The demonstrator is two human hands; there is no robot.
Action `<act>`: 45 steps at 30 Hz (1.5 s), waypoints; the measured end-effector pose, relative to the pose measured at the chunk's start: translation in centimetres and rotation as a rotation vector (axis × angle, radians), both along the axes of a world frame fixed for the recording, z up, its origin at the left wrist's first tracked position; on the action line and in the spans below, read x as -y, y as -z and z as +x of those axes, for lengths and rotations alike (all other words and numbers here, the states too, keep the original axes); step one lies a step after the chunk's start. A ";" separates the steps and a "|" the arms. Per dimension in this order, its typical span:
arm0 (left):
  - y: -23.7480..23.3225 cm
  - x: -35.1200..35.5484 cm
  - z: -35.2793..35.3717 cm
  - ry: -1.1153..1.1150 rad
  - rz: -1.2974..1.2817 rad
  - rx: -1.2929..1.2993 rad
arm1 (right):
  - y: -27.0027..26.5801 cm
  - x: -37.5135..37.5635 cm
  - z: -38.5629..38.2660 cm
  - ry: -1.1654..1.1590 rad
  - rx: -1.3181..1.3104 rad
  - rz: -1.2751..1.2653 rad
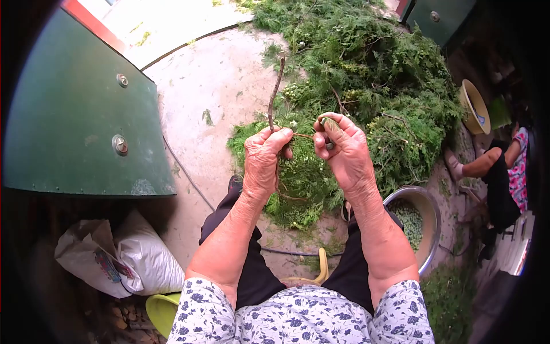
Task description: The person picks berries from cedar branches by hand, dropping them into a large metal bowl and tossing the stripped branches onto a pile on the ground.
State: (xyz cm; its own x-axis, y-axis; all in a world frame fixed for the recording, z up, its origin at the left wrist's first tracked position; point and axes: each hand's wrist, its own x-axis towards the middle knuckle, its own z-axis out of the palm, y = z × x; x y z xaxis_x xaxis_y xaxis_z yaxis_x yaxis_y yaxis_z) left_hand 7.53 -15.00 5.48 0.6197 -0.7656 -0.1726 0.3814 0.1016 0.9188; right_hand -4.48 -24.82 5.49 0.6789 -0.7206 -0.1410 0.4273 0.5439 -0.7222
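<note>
My left hand (264, 157) is closed around a brown cypress-like branch (276, 92), whose bare stem sticks up above the thumb. Thin twigs and green sprays hang below that fist. My right hand (346, 149) is just to the right, thumb and fingers pinched together, the tips stained dark. Between the two hands runs a thin side twig (303, 135), reaching the right fingers. What the right fingertips hold is too small to make out. Behind and below both hands lies a pile of cut green branches (378, 86).
A metal basin (435, 229) with small green cones stands by my right leg. Farther right are a yellowish basin (467, 97) and a seated person's legs (481, 166). White sacks (149, 258) and a green metal door (80, 114) are at left. A dark cable (186, 172) crosses the floor.
</note>
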 end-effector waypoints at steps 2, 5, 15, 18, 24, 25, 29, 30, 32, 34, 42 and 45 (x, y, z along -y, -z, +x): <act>-0.2 0.1 0.0 -0.008 -0.007 0.003 | -1.1 0.5 -0.4 -0.006 0.044 0.028; -0.1 0.2 0.0 -0.015 -0.017 0.018 | -0.8 0.7 -0.6 -0.037 0.076 0.038; 1.0 0.6 0.5 0.030 -0.048 0.100 | -1.0 -1.0 0.1 0.073 -0.455 -0.663; -0.4 0.5 -0.2 0.061 -0.076 0.061 | -0.1 -1.5 0.4 0.113 -0.579 -0.943; 0.9 0.8 -0.1 0.017 -0.024 0.096 | 0.0 -1.7 0.8 0.109 -0.600 -1.118; 1.1 0.7 0.0 0.010 -0.003 0.122 | 0.1 -1.7 0.7 0.106 -0.604 -1.075; 1.1 0.6 0.1 0.007 -0.045 0.089 | -0.5 -1.2 0.5 0.102 -0.518 -0.756; 1.2 0.5 0.3 0.012 -0.044 0.050 | -0.8 -0.9 0.3 0.121 -0.477 -0.583; 1.0 0.3 0.6 0.042 -0.013 0.028 | -0.7 0.3 -0.2 0.067 -0.315 -0.387; 0.8 0.2 0.5 0.084 0.041 0.098 | -1.1 0.5 -0.5 0.026 -0.274 -0.360; 0.2 0.1 -0.1 0.225 0.144 0.340 | -0.6 -0.3 0.1 -0.007 -0.466 -0.734; -0.5 0.2 -0.5 0.220 0.170 0.353 | -0.5 -0.7 0.0 0.037 -0.487 -0.664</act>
